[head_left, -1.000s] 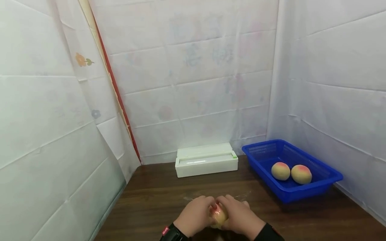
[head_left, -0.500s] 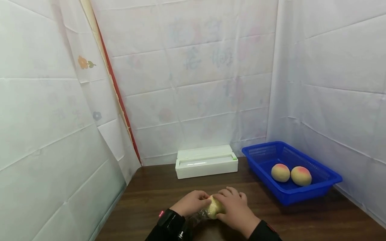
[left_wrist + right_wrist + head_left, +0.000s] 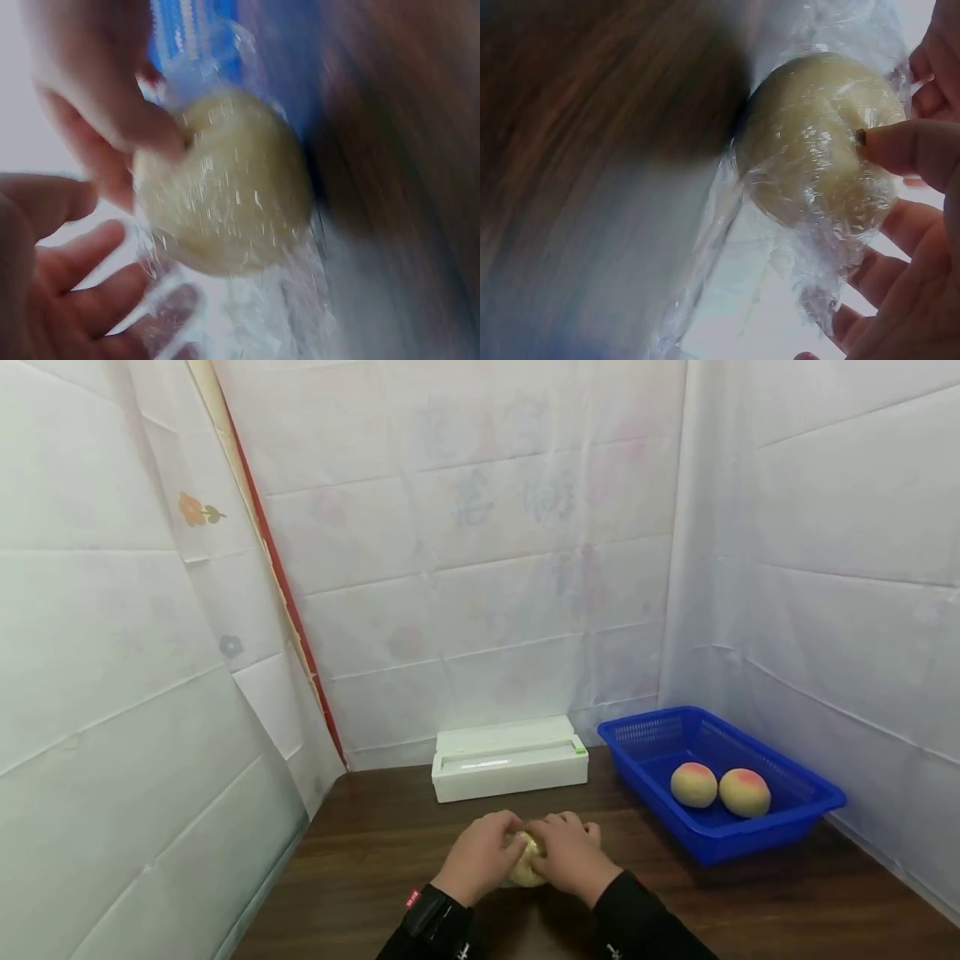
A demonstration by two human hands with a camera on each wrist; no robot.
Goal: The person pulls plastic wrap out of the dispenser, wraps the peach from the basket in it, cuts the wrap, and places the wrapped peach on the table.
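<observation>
A pale yellow peach [image 3: 528,867] wrapped in clear cling film [image 3: 821,259] is between both hands, close over the wooden table. My right hand [image 3: 572,853] holds it, the thumb pressing near the stem and the fingers round the side. In the left wrist view, my left hand [image 3: 71,277] is beside the peach, fingers spread at the loose film and thumb apart from the fruit. Crinkled film hangs past the peach's edges in both wrist views. The head view shows the left hand [image 3: 483,856] close against the peach's left side.
A white cling film dispenser [image 3: 510,777] with its lid raised stands at the table's back. To the right, a blue plastic basket [image 3: 637,785] holds two more peaches [image 3: 693,785]. White cloth walls [image 3: 480,568] enclose the wooden table [image 3: 375,860].
The wrapped peach has been turned over; its pink side faced up earlier, now mostly pale yellow shows. Both hands have shifted around it, and the film is gathered closer in.
</observation>
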